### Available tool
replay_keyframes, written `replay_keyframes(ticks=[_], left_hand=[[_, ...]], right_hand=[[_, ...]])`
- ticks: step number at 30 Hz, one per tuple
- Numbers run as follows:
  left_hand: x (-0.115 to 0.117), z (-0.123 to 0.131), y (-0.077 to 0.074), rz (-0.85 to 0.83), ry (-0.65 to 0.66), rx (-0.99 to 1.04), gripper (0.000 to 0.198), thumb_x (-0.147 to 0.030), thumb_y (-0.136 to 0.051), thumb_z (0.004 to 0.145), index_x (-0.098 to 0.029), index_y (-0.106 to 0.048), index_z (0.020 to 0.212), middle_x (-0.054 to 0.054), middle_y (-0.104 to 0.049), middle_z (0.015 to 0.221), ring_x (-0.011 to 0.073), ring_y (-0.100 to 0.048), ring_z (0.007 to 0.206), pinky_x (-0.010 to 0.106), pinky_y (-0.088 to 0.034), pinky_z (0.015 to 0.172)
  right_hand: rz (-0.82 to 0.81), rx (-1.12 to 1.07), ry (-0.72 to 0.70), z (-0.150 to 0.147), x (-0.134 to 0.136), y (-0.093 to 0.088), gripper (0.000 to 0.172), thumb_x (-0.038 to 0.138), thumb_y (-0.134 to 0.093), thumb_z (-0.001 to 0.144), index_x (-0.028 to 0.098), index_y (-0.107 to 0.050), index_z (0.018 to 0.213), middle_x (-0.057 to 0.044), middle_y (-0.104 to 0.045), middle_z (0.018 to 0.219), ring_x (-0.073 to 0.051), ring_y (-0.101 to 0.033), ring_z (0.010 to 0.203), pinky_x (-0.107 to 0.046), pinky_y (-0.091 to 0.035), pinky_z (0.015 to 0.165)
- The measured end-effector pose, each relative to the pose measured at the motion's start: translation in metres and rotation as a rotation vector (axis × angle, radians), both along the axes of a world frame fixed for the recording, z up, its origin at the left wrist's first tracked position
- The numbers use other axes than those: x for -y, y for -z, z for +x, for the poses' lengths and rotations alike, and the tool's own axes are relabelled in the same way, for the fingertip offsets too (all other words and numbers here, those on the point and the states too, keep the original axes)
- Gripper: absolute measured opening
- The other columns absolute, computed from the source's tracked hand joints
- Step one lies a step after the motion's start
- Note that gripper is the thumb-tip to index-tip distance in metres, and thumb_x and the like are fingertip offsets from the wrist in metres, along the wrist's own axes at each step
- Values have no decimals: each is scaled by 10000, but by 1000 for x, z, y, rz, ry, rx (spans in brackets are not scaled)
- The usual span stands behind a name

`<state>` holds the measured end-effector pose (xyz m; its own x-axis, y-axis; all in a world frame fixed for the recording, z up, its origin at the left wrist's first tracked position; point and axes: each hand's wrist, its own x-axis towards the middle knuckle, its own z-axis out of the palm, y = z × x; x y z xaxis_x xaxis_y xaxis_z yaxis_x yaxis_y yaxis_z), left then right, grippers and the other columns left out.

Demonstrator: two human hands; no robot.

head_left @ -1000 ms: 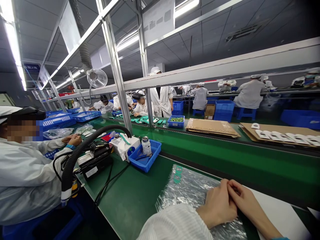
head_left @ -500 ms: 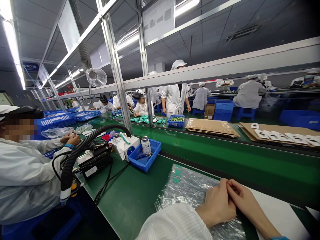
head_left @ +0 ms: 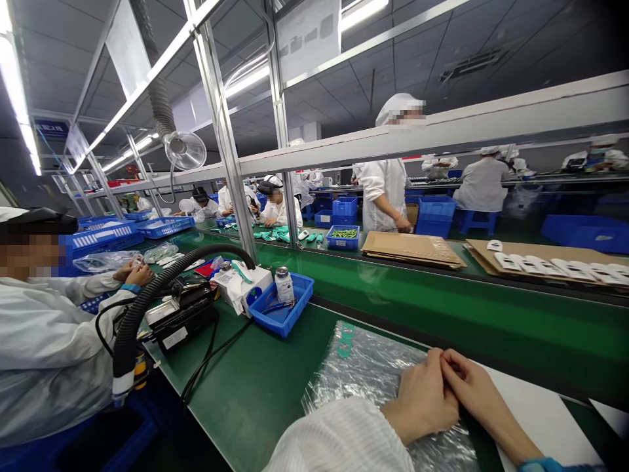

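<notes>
My left hand (head_left: 423, 398) and my right hand (head_left: 472, 385) meet above the near right part of the bench, their fingertips pressed together. Both are closed; whatever sits between the fingers is too small or hidden to make out. Beneath them lies a clear crinkled plastic bag or sheet (head_left: 366, 364), partly covered by my left hand and sleeve. On its far left corner are small teal ring-shaped pieces (head_left: 346, 339). A white sheet (head_left: 545, 413) lies under and right of my right forearm.
A blue tray (head_left: 305, 303) holds a small bottle (head_left: 284, 286) and a dark-handled tool. Left of it are a white box (head_left: 236, 292), a black machine (head_left: 181, 314) and a thick black hose (head_left: 140, 314). A co-worker (head_left: 44, 341) sits left. Cardboard (head_left: 413, 250) lies across the green belt (head_left: 393, 288).
The standing person beyond the belt has moved right and turned. My view has shifted slightly; my hands stay pressed together over the plastic.
</notes>
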<state>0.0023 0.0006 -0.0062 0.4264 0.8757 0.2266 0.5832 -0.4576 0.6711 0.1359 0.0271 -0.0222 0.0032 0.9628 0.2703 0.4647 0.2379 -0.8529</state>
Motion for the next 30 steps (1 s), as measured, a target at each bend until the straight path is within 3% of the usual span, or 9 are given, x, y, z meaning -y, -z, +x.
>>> replay_keyframes(ticks=[9, 30], left_hand=[[-1, 0, -3, 2, 8, 8, 519, -224, -467, 764, -184, -382, 1274, 146, -682, 1028, 342, -665, 863, 413, -492, 675], [0, -1, -2, 12, 12, -5, 465, -220, -449, 779, -204, -378, 1238, 127, -674, 1001, 316, -655, 850, 376, -466, 661]], right_hand=[[4, -6, -13, 4, -5, 12, 310, 490, -500, 762, 218, -525, 615, -15, -596, 587, -211, -572, 614, -302, -462, 584], [16, -30, -30, 4, -5, 11, 262, 441, -538, 735, 218, -514, 600, 4, -561, 563, -194, -545, 580, -286, -442, 554]])
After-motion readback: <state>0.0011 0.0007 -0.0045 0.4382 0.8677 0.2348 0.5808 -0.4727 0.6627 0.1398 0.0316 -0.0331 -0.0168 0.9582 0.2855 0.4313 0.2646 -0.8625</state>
